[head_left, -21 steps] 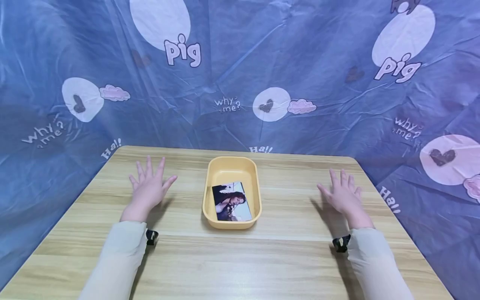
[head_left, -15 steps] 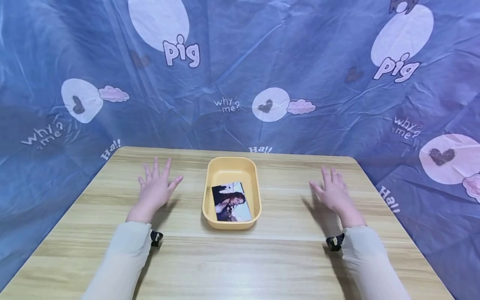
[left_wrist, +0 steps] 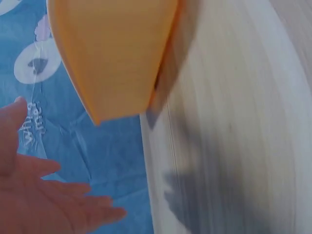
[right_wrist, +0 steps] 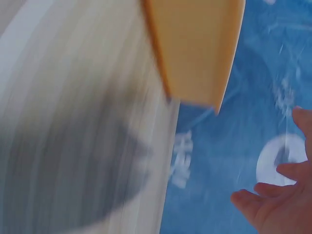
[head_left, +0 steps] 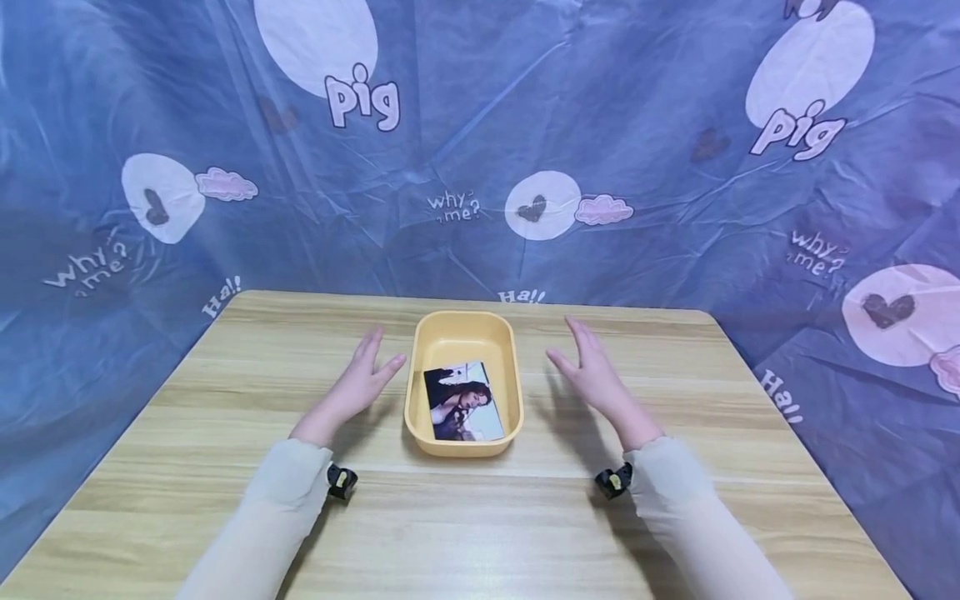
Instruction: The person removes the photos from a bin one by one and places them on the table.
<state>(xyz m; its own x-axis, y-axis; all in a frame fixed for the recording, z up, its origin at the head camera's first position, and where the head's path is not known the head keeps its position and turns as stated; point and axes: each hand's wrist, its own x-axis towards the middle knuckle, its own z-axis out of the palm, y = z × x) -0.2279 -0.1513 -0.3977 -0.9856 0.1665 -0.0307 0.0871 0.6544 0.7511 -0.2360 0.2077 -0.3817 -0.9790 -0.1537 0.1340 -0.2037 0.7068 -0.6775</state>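
A yellow plastic box [head_left: 465,450] without a lid stands on the table, its long side running away from me. Inside it lies a photo card [head_left: 463,404] showing a dark-haired person, toward the near end. My left hand [head_left: 358,385] hovers left of the box, fingers extended and thumb toward the rim. On the other side my right hand [head_left: 596,379] hovers likewise, a bit farther from the rim. Neither hand touches the box. Both wrist views show the box's outer wall [left_wrist: 114,58] and bare palms holding nothing.
The light wood-grain table [head_left: 480,533] ends at a back edge behind the box. A blue printed cloth [head_left: 465,150] hangs beyond it and round both sides. Small black devices [head_left: 342,482] sit at both wrists.
Both hands have moved inward from the table's sides toward the box and turned so the palms face each other. The box and photo card have stayed in place.
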